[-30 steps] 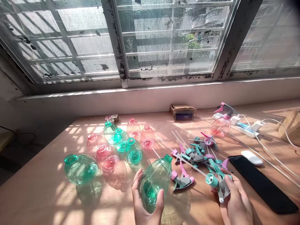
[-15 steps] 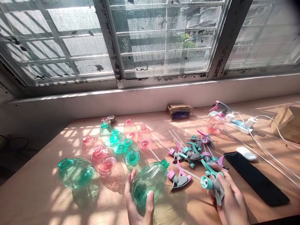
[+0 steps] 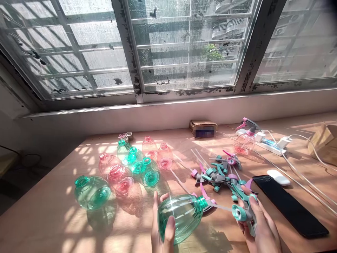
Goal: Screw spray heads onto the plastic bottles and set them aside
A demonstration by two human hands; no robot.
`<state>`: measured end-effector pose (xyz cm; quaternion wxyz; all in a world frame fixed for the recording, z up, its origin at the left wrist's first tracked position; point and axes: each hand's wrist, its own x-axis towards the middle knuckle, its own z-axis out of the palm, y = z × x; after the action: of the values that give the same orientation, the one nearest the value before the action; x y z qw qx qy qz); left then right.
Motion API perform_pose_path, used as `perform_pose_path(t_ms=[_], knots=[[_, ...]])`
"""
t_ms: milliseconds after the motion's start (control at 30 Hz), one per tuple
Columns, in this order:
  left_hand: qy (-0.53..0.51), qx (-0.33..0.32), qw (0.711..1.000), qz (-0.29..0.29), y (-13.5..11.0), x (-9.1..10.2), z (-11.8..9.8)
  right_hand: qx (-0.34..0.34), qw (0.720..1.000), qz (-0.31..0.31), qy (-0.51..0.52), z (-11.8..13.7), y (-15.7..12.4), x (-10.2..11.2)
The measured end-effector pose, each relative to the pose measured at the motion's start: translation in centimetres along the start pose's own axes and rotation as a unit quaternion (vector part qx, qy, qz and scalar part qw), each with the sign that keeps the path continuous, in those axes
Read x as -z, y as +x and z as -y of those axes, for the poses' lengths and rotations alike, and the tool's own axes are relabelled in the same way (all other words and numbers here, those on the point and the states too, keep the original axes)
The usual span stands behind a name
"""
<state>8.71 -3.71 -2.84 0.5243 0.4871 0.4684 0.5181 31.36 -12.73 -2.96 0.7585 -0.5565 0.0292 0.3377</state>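
Note:
My left hand [image 3: 164,225] is wrapped round a clear green bottle [image 3: 181,216], tilted so that its open neck points right. In my right hand [image 3: 260,225] is a teal and grey spray nozzle [image 3: 243,212], its white tube reaching left to the bottle's mouth. Whether the tube's tip is inside the neck I cannot tell exactly. Behind the bottle's neck lies a pink and grey spray nozzle [image 3: 204,191], partly hidden. A heap of pink, teal and grey spray nozzles [image 3: 217,174] lies just beyond my hands.
Several green bottles [image 3: 92,193] and pink bottles [image 3: 165,158] stand at left. A finished-looking pink spray bottle [image 3: 244,142] stands near a power strip [image 3: 271,144] with white cables. At right lie a black phone [image 3: 289,205] and a white case [image 3: 278,177]. A small cardboard box [image 3: 202,129] sits by the wall.
My left hand has tipped the green bottle over to the right, bringing its neck to the tube's end. The view has shifted slightly; my right hand still holds the spray nozzle.

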Motion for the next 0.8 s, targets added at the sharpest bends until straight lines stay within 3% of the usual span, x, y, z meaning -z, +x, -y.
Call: perform_pose_path(t_ms=[167, 267, 533, 700, 800], knots=[[0.054, -0.062, 0.994, 0.065, -0.1, -0.6, 0.3, 0.023, 0.991, 0.122, -0.047, -0.2, -1.3, -0.5], [0.069, -0.076, 0.993, 0.065, -0.1, -0.9, 0.1, 0.035, 0.985, 0.143, -0.093, -0.7, -1.5, -1.2], [0.04, -0.006, 0.996, 0.081, 0.1, -0.3, -1.3, -0.002, 0.975, 0.195, -0.108, -1.3, -1.3, -0.1], [0.031, -0.003, 0.997, 0.077, 0.2, -0.4, -2.1, 0.03, 0.955, 0.266, -0.13, -1.2, -2.1, 0.2], [0.031, 0.007, 0.996, 0.087, 0.0, -0.5, -2.4, 0.056, 0.944, 0.276, -0.17, -1.2, -2.4, 0.1]])
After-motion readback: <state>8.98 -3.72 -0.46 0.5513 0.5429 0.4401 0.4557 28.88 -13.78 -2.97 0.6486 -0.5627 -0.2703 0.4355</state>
